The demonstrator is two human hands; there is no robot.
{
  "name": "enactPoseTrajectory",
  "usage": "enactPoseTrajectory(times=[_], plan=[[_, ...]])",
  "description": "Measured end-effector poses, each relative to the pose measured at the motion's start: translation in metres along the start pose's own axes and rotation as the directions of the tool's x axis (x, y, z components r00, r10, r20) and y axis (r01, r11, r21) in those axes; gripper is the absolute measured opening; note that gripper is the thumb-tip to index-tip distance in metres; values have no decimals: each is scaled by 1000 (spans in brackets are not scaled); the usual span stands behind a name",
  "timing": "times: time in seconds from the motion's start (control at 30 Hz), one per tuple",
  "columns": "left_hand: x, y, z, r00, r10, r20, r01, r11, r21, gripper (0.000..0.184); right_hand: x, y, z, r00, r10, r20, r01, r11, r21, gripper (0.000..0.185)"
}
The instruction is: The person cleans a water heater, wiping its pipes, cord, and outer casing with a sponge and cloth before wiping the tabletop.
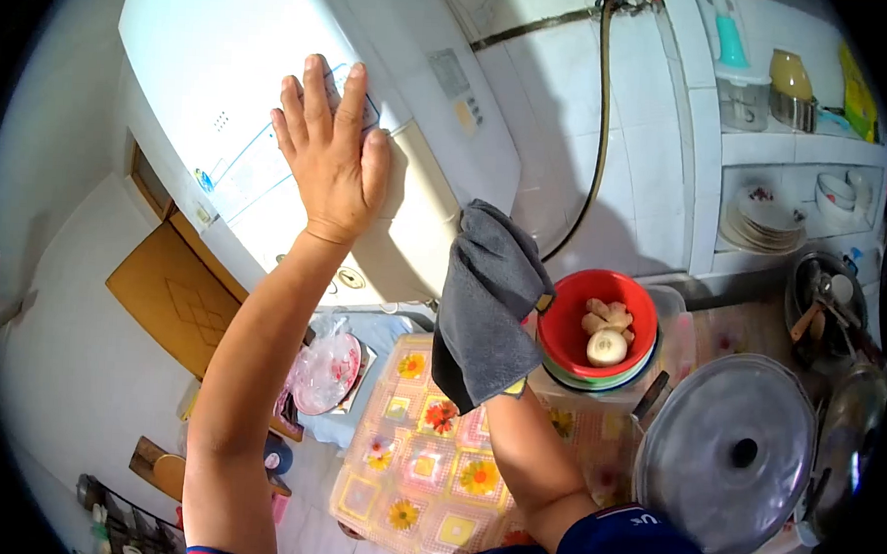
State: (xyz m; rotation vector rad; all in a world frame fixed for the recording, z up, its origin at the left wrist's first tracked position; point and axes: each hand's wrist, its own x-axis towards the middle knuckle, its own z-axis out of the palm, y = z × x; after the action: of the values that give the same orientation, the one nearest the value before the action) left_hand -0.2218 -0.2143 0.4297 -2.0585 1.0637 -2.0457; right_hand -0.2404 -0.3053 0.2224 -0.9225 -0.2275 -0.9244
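My left hand [325,153] lies with fingers spread flat on the front of a large white appliance [235,70], beside its printed label. A dark grey cloth [487,299] with a small yellow tag drapes over my right hand, at the appliance's lower right edge. That hand's fingers are hidden under the cloth; only the wrist [507,409] and forearm show below it. Close to the cloth's right side, a red bowl [552,331] holds ginger [610,312] and a peeled, pale round vegetable [607,348], and sits on stacked bowls.
A flowered plastic cover [435,475] spreads below my arms. To the right sits a big metal lid [728,448] with a black knob. Tiled shelves [805,152] hold plates and cups. A hose [603,116] runs down the wall. Left stands a wooden door [176,285].
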Motion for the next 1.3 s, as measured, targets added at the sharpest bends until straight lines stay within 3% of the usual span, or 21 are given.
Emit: enactPoseTrajectory(times=[0.1,0.2,0.3,0.43,0.47,0.5,0.53,0.6,0.7,0.87,0.97,1.0,1.07,1.1,1.17,1.2,1.23,1.3], plan=[[0,1,-2,999,-23,28,23,1000,15,60,17,-26,11,965,-244,96,262,928,-265,43],[0,1,-2,999,-31,23,31,1000,0,60,50,-60,29,799,-521,301,601,665,-444,43],[1,4,-5,998,-45,34,45,999,-6,60,91,-94,48,618,-639,459,773,385,-505,43],[-1,0,-4,998,-36,49,36,999,16,61,152,-125,77,479,-677,559,841,170,-514,44],[-1,0,-3,999,-38,34,38,999,2,62,169,-132,87,515,-651,558,833,225,-505,45],[-2,-3,-1,998,-35,47,33,999,41,63,188,-153,102,498,-656,567,843,213,-495,45],[-2,-3,-1,999,-26,21,26,999,19,60,206,-188,122,530,-548,647,821,139,-554,47],[1,0,-8,999,-34,30,36,997,-66,55,241,-215,147,493,-564,662,835,93,-542,47],[0,1,-7,1000,-14,15,15,999,-49,47,282,-242,170,483,-559,674,839,75,-539,46],[2,3,-12,998,-12,55,14,999,-29,54,271,-214,153,449,-600,662,865,107,-490,46],[4,4,-14,990,-95,105,106,989,-104,63,225,-174,114,433,-641,633,887,177,-427,46],[1,2,-9,990,-95,104,106,989,-107,63,205,-159,96,443,-648,619,888,226,-400,46],[-2,-2,-1,996,-48,75,43,997,64,62,166,-137,64,530,-621,578,847,421,-325,45],[0,1,-11,995,-54,80,58,997,-42,61,150,-132,56,618,-550,561,768,576,-282,45],[2,3,-13,996,-56,66,59,997,-45,60,140,-132,56,778,-286,559,456,869,-191,48],[1,4,-12,997,-55,58,58,997,-50,60,139,-132,57,812,-226,538,285,958,-29,48],[0,4,-12,997,-60,58,62,997,-39,60,138,-132,58,837,-154,524,97,986,136,47],[0,4,-12,995,-67,70,70,997,-37,60,152,-143,72,854,-140,501,53,982,183,45]])
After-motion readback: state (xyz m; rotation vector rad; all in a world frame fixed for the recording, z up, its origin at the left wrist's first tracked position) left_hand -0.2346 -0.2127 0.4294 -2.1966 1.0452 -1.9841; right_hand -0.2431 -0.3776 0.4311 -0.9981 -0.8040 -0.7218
